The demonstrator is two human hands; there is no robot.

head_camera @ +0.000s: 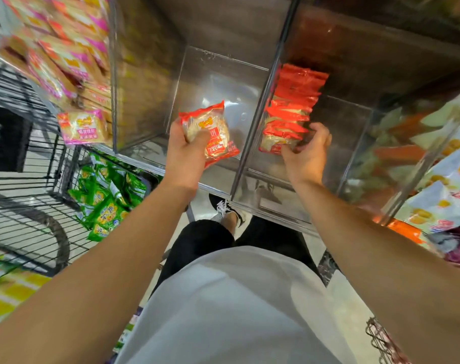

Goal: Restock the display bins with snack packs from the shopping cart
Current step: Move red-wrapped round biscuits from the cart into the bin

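My left hand (184, 150) grips a red-wrapped snack pack (215, 132) and holds it over the middle clear acrylic bin (221, 74); apart from that pack, I see only bare clear floor in this bin. My right hand (308, 153) reaches into the neighbouring bin (355, 119) on the right, fingers curled round the near end of a row of upright red snack packs (292, 111). The black wire shopping cart (24, 164) stands at the left with green snack packs (108, 200) lying in it.
A bin at the upper left is piled with pink-wrapped packs (66, 59). At the right edge are bins of pale blue packs (444, 195). A clear divider (260, 119) separates the two bins under my hands. My feet stand beneath the bins' front edge.
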